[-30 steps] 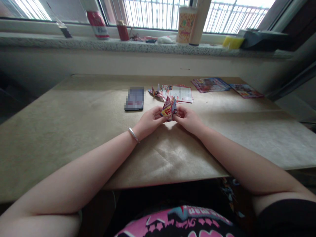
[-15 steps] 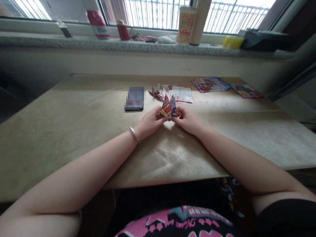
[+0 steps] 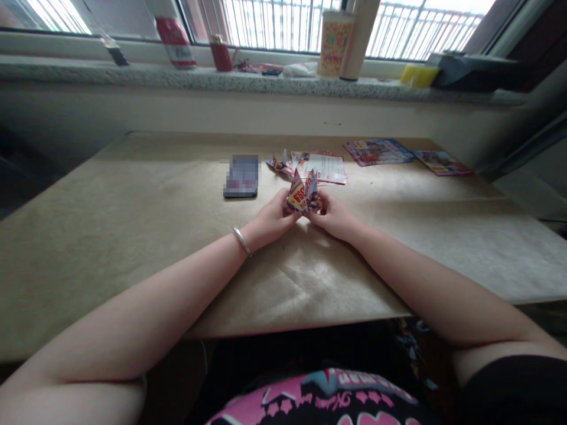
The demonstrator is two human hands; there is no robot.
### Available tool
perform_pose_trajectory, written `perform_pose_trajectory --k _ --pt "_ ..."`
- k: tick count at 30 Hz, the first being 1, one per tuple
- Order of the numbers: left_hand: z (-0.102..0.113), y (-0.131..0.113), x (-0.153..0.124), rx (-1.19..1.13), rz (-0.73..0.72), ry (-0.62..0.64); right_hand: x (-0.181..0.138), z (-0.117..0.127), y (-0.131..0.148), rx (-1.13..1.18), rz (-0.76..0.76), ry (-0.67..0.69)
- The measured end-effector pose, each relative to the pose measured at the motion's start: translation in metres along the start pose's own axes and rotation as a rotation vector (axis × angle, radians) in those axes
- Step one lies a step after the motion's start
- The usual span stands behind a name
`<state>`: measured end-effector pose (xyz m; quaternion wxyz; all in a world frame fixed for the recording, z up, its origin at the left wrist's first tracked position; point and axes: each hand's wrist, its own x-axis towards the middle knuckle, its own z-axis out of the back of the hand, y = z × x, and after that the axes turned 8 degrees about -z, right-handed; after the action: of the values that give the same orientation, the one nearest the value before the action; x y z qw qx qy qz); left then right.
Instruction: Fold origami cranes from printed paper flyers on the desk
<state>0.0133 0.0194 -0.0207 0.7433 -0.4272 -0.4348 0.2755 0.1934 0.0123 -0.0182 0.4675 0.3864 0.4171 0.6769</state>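
Note:
Both of my hands meet over the middle of the table and pinch a small folded piece of colourful printed paper (image 3: 302, 193), whose two points stick up. My left hand (image 3: 271, 219), with a silver bracelet at the wrist, grips its left side. My right hand (image 3: 334, 216) grips its right side. The fingers of both hands are curled shut on the paper, held just above the brown paper-covered table (image 3: 133, 224).
A dark phone (image 3: 241, 175) lies left of the hands. Behind them are another folded paper figure (image 3: 279, 164) and a printed leaflet (image 3: 322, 167); more leaflets (image 3: 377, 151) lie at the far right. The windowsill holds a can (image 3: 176, 42), cups (image 3: 333, 43) and a yellow sponge (image 3: 417, 75).
Both hands have shifted the folded paper slightly away from me, and it has turned a little so its two points stand more upright.

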Motion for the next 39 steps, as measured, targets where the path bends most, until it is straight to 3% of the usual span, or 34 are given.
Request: perform_pose_trajectory --k 9,16,28,33,39 --pt "0.001 0.003 -0.001 0.012 -0.01 -0.032 0.004 -0.001 -0.007 0.185 0.031 0.049" --pt "-0.001 0.004 0.0 0.034 0.024 -0.016 0.003 -0.003 -0.007 0.001 0.009 0.011" --pt "0.002 0.001 0.0 0.045 -0.042 -0.063 -0.003 -0.003 0.002 -0.092 0.034 0.031" --pt "0.0 -0.005 -0.001 0.039 -0.027 -0.069 -0.001 0.0 0.0 0.068 0.083 0.016" --pt "0.001 -0.003 -0.001 0.012 -0.105 -0.232 -0.001 0.003 0.002 -0.135 0.102 -0.062"
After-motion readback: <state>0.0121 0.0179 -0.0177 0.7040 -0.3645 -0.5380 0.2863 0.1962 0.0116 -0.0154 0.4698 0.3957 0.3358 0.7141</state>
